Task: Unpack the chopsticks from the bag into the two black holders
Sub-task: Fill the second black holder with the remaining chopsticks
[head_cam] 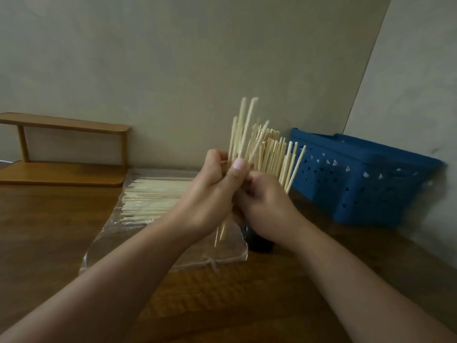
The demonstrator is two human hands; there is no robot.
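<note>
Pale wooden chopsticks [243,134] stand nearly upright in the head view, a bundle clamped by the left hand [210,194], whose fingers [238,167] curl round it. Its long axis runs twelve to six, with the lower tips just above the black holder [259,241]. That holder sits at five o'clock from the grip, under the right hand [267,206], whose fingers curl among the sticks; what they hold cannot be told. More chopsticks lie in the clear plastic bag [148,199] at nine o'clock on the brown wooden surface [49,231].

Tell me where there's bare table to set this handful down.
Bare wood shows on the table left of the clear bag, in front of the wooden shelf. Another strip lies nearest you, before the bag's edge. It is crowded around the black holder beneath both hands, with the blue basket to its right.
</note>
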